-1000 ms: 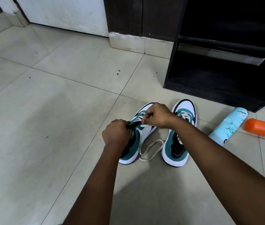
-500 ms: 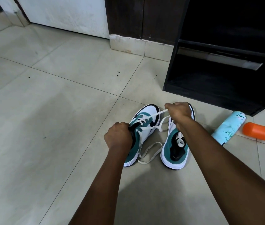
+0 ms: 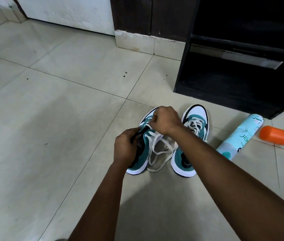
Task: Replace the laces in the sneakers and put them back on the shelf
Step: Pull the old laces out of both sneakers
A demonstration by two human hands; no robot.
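Left hand (image 3: 124,148) curled round the black collar of the left sneaker (image 3: 140,153), pinning it to the floor (image 3: 50,119). Right hand (image 3: 165,121) just ahead of the left one, knuckles up, fingers bunched over the eyelets and pinching the white lace (image 3: 157,146). Loose lace ends looped on the floor between the two shoes, just behind the right hand and under its forearm. Right sneaker (image 3: 194,129) just right of the right hand, flat on its sole, already laced, toe toward the shelf (image 3: 233,80).

Shelf ahead and right of the hands: dark, matte, square-edged board, its lowest bay open at the front and near the toes of the shoes, with bare floor between. Further right of the right hand, a pale blue patterned bottle (image 3: 242,136) lying on its side, cylindrical, smooth; an orange cap (image 3: 277,135) just beside its far end, rounded and glossy, whether touching cannot be told.

Left of the left hand, wide open floor: large pale glazed tiles, thin dark grout lines, a few dark specks. Ahead of the hands, a chipped white skirting (image 3: 137,42) under dark panels.

Sneakers: teal suede-like sides, white toe panels with black trim, thick ribbed white soles; lace flat and woven.
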